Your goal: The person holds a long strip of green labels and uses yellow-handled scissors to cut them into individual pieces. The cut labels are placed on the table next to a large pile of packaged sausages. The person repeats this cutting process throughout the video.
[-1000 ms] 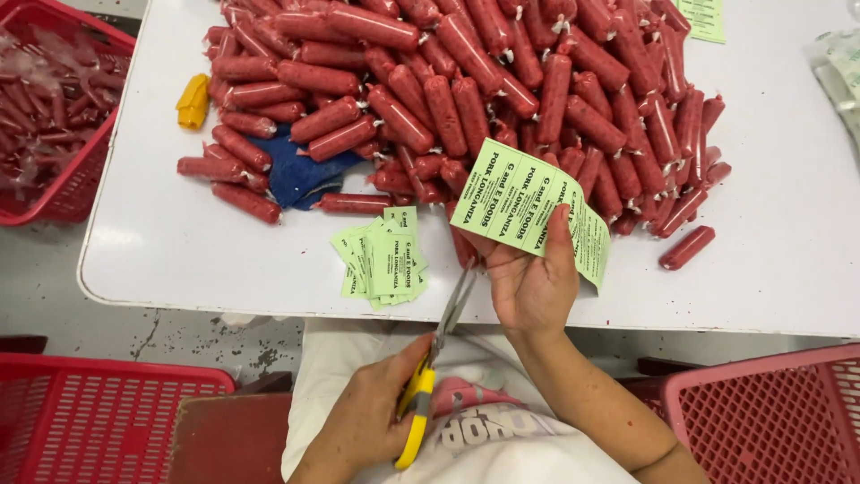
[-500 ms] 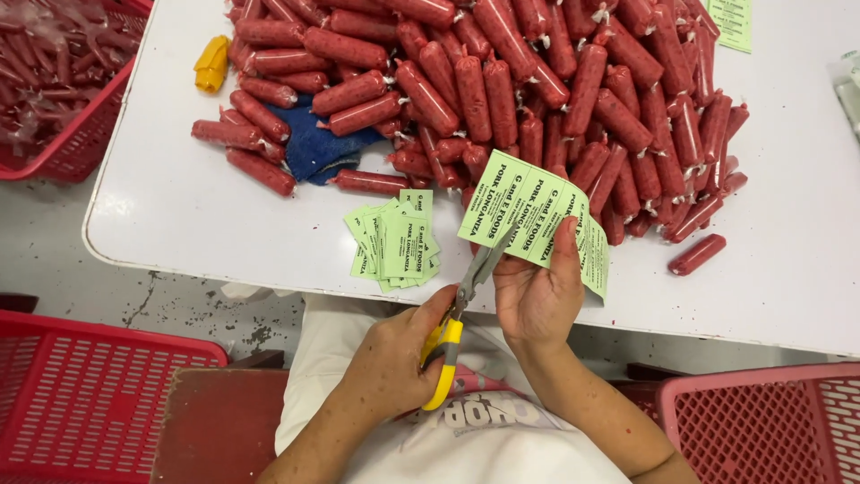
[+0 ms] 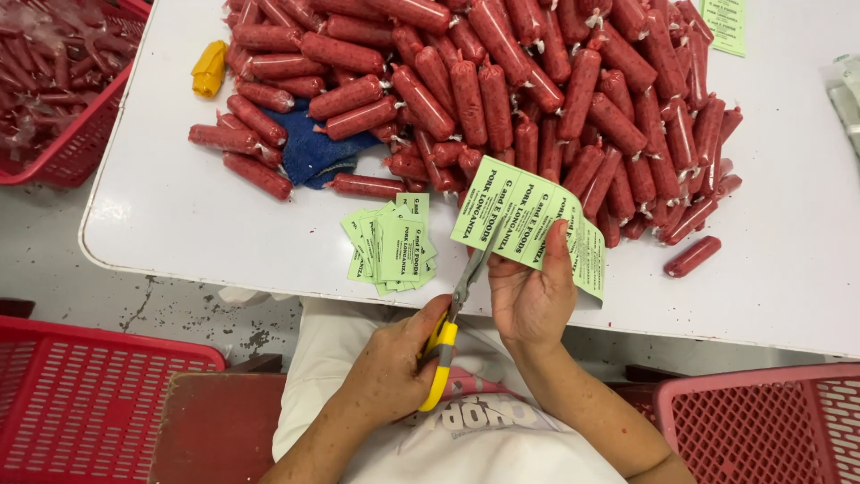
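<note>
Left hand [image 3: 394, 358] is wrapped tight around the yellow handles of the scissors [image 3: 452, 327], fingers closed through the grips, blades pointing up and away from the body. The blade tips meet the lower edge of the green label sheet [image 3: 528, 224], right at its left side. Right hand [image 3: 533, 296] pinches that sheet, thumb pressed on the printed face, fingers behind, holding it tilted above the near edge of the white table [image 3: 179, 215].

Just left of the blades, a loose stack of cut labels [image 3: 390, 246] lies on the table, fanned and overlapping. Beyond the sheet, a big heap of red sausages [image 3: 502, 90] covers the middle of the table, one stray sausage [image 3: 692, 256] lying apart on the right. A blue cloth [image 3: 309, 152] pokes out under the heap's left side, and a yellow object [image 3: 209, 68] sits further left. Another green sheet [image 3: 726, 22] lies at the far right corner. Red crates: one with sausages at upper left [image 3: 54, 90], one lower left [image 3: 81, 394], one lower right [image 3: 770, 421].
</note>
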